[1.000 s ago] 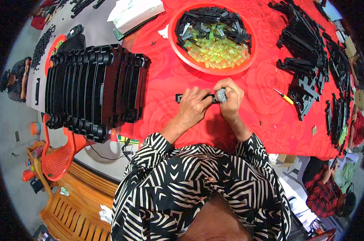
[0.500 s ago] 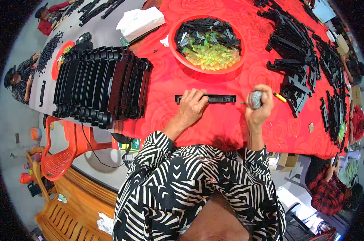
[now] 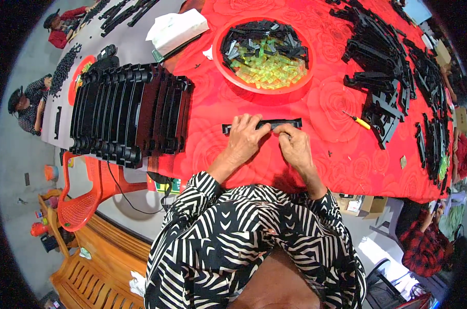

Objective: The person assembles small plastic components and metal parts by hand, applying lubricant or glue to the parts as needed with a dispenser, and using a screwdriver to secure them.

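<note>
Black plastic bar (image 3: pixel 290 123) at the table's (image 3: pixel 207 105) near middle

Of the hands, the left hand (image 3: pixel 245 136) curls firmly over the bar's nine-o'clock half, holding it; the right hand (image 3: pixel 295 147), nearly closed, meets it toward three o'clock, and whether it grips anything, I cannot tell. At three lies a yellow-handled tool (image 3: pixel 362 122); at twelve, a red bowl (image 3: pixel 232 77) of yellow-green pieces (image 3: pixel 269 72); at two, heaped black parts (image 3: pixel 378 56); at nine, stacked black frames (image 3: pixel 115 113).

A red plastic chair (image 3: pixel 80 210) stands just beside a slatted wooden bench (image 3: pixel 121 238).
</note>
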Demonstrator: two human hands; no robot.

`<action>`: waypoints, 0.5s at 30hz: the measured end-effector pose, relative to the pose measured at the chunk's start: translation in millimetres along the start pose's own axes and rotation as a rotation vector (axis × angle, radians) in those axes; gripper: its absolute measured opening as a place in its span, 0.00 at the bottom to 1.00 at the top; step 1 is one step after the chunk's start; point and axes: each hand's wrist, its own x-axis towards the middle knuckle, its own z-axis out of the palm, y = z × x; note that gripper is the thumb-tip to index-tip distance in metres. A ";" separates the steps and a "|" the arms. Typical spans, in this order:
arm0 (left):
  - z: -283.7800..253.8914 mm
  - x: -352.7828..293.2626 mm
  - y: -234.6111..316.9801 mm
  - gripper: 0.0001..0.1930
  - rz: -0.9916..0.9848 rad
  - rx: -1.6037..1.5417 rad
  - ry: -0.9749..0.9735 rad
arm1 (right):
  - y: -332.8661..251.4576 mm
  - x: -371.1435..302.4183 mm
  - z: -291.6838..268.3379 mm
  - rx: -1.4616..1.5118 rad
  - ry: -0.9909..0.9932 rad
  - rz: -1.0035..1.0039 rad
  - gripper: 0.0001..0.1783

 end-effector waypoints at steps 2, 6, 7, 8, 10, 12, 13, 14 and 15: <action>-3.6 1.3 0.9 0.14 -0.028 -0.021 -0.090 | -3.7 -0.5 -0.7 -0.037 -0.024 0.015 0.10; -9.9 6.4 1.7 0.16 -0.015 -0.038 -0.141 | -4.2 -3.0 -9.1 0.157 0.123 0.046 0.12; -9.2 6.9 1.5 0.16 -0.017 -0.044 -0.163 | -1.9 -2.7 -12.6 0.286 0.130 0.062 0.14; -8.3 7.4 1.1 0.16 -0.020 -0.051 -0.186 | -1.3 -1.8 -14.6 0.330 0.139 0.010 0.16; -6.4 6.3 -0.3 0.16 -0.014 -0.051 -0.168 | -6.1 0.3 -20.4 0.507 0.121 0.079 0.17; -5.6 5.5 -0.8 0.16 -0.008 -0.053 -0.149 | -5.9 8.1 -26.8 0.780 0.062 0.095 0.19; -5.9 5.3 -0.7 0.16 -0.012 -0.052 -0.141 | -7.6 9.0 -27.6 0.779 0.063 0.098 0.19; -5.8 4.9 -0.1 0.16 -0.016 -0.052 -0.132 | -10.8 9.4 -27.6 0.828 0.094 0.097 0.19; -4.2 4.4 -1.1 0.16 -0.016 -0.049 -0.130 | -12.7 12.2 -27.2 0.879 0.121 0.091 0.19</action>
